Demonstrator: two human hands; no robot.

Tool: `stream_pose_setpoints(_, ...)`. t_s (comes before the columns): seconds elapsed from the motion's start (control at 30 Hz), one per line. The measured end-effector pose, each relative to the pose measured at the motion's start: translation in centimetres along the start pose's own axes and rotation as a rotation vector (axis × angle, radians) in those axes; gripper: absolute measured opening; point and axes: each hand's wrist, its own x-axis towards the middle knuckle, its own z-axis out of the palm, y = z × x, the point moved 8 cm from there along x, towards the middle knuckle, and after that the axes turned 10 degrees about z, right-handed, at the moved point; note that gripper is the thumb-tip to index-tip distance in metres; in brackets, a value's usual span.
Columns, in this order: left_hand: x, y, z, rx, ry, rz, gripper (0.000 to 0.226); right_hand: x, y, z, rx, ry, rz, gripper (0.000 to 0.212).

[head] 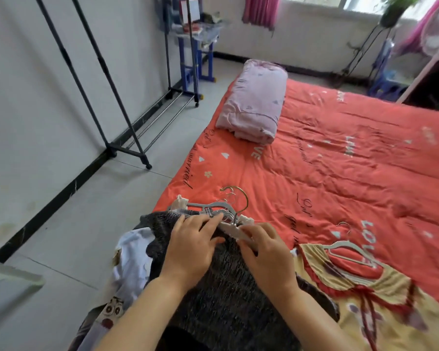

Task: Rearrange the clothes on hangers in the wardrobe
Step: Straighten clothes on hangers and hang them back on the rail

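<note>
A pile of clothes on hangers lies at the near left corner of the red bed. On top is a dark grey knitted garment. A bunch of grey hangers with metal hooks sticks out at its far end. My left hand rests on the knit with fingers reaching to the hangers. My right hand pinches a white hanger at the garment's neck. A yellow patterned garment on its own white hanger lies to the right.
A bare black clothes rack on wheels stands by the left wall on the tiled floor. A folded pink quilt lies on the bed's far left. A white printed garment hangs off the bed's edge. A blue trolley stands behind.
</note>
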Motion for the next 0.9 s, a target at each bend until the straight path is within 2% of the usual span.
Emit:
stream_pose_setpoints(0.1,-0.2,3.6,-3.4,-0.016,0.073,0.043,0.038,-1.9,-2.0,-5.1,0.022,0.080,-0.038,0.031)
stream_pose_setpoints(0.27,-1.1,10.6,-8.0,-0.051,0.104,0.161,0.040,-6.1,-4.2,-13.5,0.013,0.206,-0.063,0.029)
stream_pose_setpoints(0.37,-1.9,15.7,-9.7,-0.093,0.093,0.278,0.057,-9.3,-4.6,-18.6,-0.033,0.305,-0.039,0.029)
stream_pose_setpoints(0.5,-4.6,22.6,-10.7,-0.165,0.048,0.495,0.074,-15.4,-4.8,-24.7,-0.137,0.431,0.022,0.033)
stream_pose_setpoints(0.9,-13.8,44.3,-10.3,-0.433,0.030,0.818,0.065,-36.4,-3.1,-40.7,-0.423,0.688,0.311,0.035)
